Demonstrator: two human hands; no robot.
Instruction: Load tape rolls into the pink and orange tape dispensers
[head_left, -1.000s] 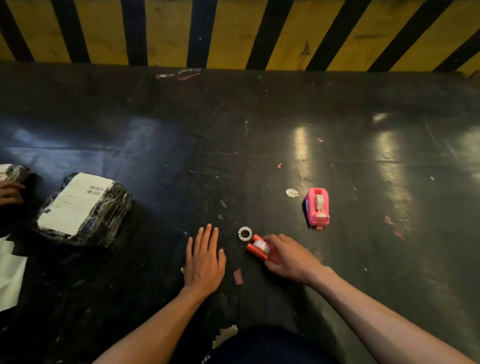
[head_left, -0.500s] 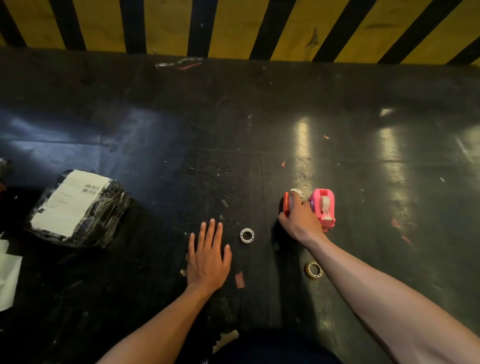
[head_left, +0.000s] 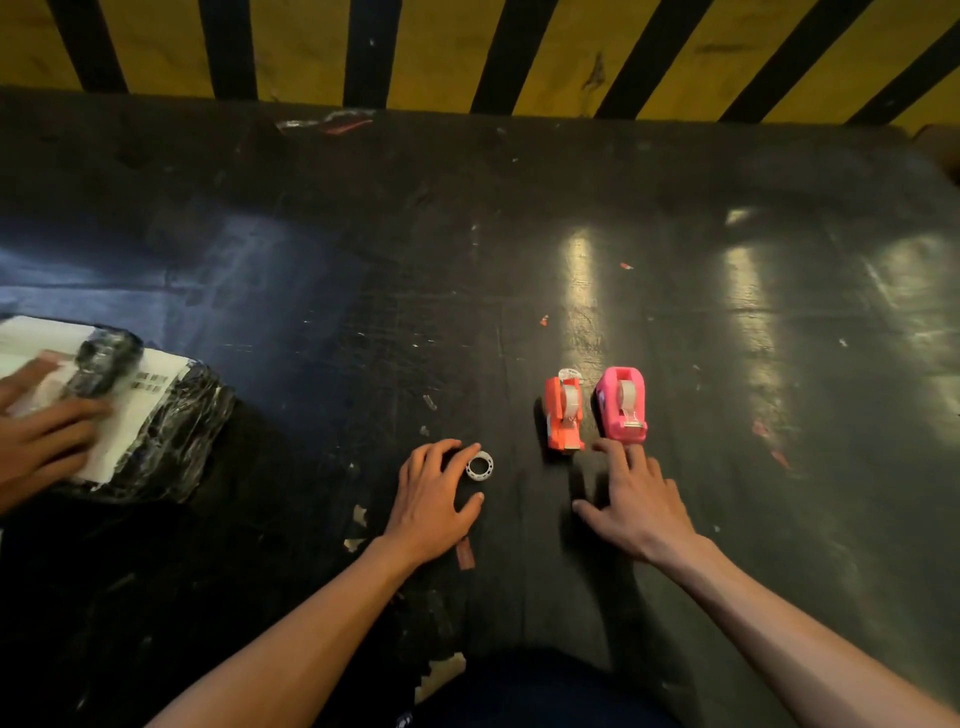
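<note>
On the dark, scratched table (head_left: 519, 234) the orange tape dispenser (head_left: 562, 414) and the pink tape dispenser (head_left: 623, 404) stand upright side by side, close together but not touching, and each one carries a clear tape roll in its cradle, with the cutter end turned toward the person. The right hand (head_left: 636, 501) lies just in front of them with the fingers spread and relaxed, grasping nothing; its fingertips (head_left: 631, 451) reach up to the cutter end of the pink dispenser, but I cannot tell if they really touch it. The left hand (head_left: 428, 499) rests on the table to the left of the dispensers, with the fingers loosely curved and not closed on anything. A small white empty tape core (head_left: 479, 465) lies flat between its index finger and thumb, right at the fingertip. At the far left edge, another person's hand (head_left: 36, 431) presses on a black wrapped parcel (head_left: 166, 431) with a white label. Behind the table is a wall with yellow and black stripes (head_left: 467, 47)
</note>
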